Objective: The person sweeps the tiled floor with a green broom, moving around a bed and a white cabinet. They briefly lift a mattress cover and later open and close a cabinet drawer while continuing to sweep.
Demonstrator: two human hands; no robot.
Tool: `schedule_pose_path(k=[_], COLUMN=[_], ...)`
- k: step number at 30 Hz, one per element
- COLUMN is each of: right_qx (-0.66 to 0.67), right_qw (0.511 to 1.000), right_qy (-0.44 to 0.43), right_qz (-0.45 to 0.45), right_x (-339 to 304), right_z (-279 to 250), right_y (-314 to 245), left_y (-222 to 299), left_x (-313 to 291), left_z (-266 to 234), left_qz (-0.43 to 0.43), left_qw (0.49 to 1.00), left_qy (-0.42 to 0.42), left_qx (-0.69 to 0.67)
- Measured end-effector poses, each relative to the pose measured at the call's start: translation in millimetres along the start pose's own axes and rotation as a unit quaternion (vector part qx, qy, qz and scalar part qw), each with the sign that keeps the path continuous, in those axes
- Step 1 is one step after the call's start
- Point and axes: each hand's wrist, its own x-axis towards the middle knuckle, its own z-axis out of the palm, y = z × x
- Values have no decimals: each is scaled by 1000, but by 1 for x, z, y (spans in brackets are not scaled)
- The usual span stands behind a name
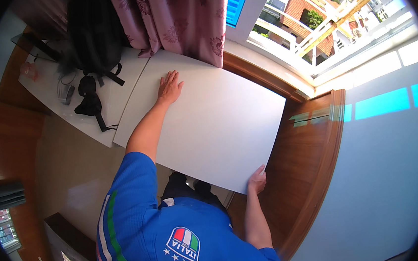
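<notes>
A white table with a flat rectangular top stands in front of me. My left hand lies flat on its surface near the far left corner, fingers stretched out. At the near right corner my right hand grips the edge, its thumb on top and the other fingers hidden below. Past the left side of this table, a second white tabletop stands along a narrow seam.
On the second tabletop are a black backpack, a black strapped item and a small grey object. A pink patterned curtain hangs at the back beside an open window. Wooden panelling lies to the right.
</notes>
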Motion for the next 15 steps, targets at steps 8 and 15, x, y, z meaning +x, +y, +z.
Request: schedule_pose_path(k=[8,15], right_qx=[-11,2], right_qw=[999,997], right_qy=[32,50], right_qz=[-11,-51], right_x=[-6,-7], right_z=[6,11], right_y=[1,-1], left_y=[16,19], left_x=[118,135], left_z=[50,39], left_qz=[37,29], left_qw=[980,993], left_qy=[193,112], left_qx=[-26,34])
